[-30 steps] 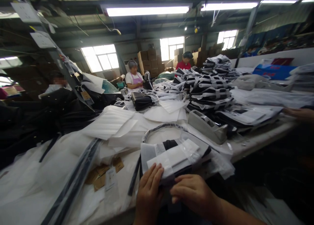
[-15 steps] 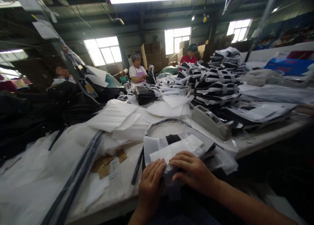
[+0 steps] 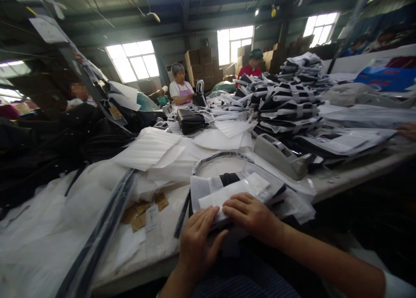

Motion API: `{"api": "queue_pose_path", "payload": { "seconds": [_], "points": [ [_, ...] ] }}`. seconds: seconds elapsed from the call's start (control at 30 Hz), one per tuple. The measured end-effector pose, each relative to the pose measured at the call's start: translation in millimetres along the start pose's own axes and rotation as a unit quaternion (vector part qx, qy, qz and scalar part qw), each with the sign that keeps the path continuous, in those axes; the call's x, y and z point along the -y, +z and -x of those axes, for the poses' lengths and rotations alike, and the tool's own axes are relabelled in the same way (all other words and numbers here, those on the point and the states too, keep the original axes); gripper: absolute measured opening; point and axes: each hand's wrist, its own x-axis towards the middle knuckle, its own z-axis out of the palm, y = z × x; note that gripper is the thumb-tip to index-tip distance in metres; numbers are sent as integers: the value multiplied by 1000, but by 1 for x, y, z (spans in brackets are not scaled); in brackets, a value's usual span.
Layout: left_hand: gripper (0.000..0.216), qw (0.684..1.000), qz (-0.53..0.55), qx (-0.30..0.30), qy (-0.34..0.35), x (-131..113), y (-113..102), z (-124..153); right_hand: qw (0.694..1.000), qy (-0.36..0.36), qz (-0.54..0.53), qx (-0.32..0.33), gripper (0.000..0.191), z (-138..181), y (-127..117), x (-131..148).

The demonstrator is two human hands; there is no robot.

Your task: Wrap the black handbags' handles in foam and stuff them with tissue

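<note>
Two hands rest on the near side of a wrapped bag [image 3: 221, 183] at the counter's [image 3: 352, 178] front edge: the left hand [image 3: 197, 234] open, thumb spread; the right hand's [image 3: 252, 214] grip unclear, its thumb hidden. Beyond sit a grey tape dispenser [image 3: 282, 158], then stacked, wrapped bags [image 3: 289, 105].

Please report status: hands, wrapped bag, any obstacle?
Left hand, right hand: both on wrapped bag, near side. Handle loop at far side. Grey tape dispenser beyond, clear of hands.
</note>
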Motion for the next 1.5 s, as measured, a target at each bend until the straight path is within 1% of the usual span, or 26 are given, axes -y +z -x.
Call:
{"api": "queue_pose_path", "payload": {
  "seconds": [0.1,0.2,0.3,0.4,0.47,0.53,0.63,0.73,0.83,0.97,1.03,1.1,1.2,1.3,1.4,1.5],
  "points": [
    [27,1000,-10,-19,15,0,-2,-9,998,-48,39,25,19,-7,-3,-5],
    [25,998,-36,-19,46,0,-2,-14,997,-58,49,28,20,-10,-1,-7],
    [26,996,-59,-5,65,-2,-3,-14,998,-42,36,16,22,-7,0,-5],
    [26,996,-63,5,65,-2,-3,-12,1000,-4,14,23,23,-3,0,-1],
    [26,996,-64,6,68,0,-3,-10,1000,9,5,26,23,0,0,-1],
    [26,994,-65,4,88,2,-3,-7,1000,5,1,13,22,4,3,-2],
    [29,989,-63,8,131,7,-3,-4,999,-12,-2,-33,21,10,11,-5],
    [31,987,-61,9,147,8,-3,0,997,-18,-5,-74,20,16,17,-5],
    [33,988,-53,14,144,7,-3,3,997,-13,1,-77,25,28,16,0],
    [39,990,-47,59,119,6,-4,10,998,-14,54,-38,35,62,11,16],
    [41,990,-52,66,114,6,-3,12,997,-25,68,-37,36,78,15,24],
    [40,990,-57,65,116,6,-3,14,996,-31,67,-47,36,88,24,28],
    [37,987,-72,69,129,9,-2,14,994,-37,42,-94,33,84,42,29],
    [33,984,-92,60,144,11,-1,13,989,-42,-5,-140,21,70,53,27],
    [31,983,-108,42,145,10,1,14,988,-25,-64,-141,16,61,53,28],
    [29,982,-123,34,138,6,3,16,982,-9,-121,-143,21,59,47,31]
  ]
}}
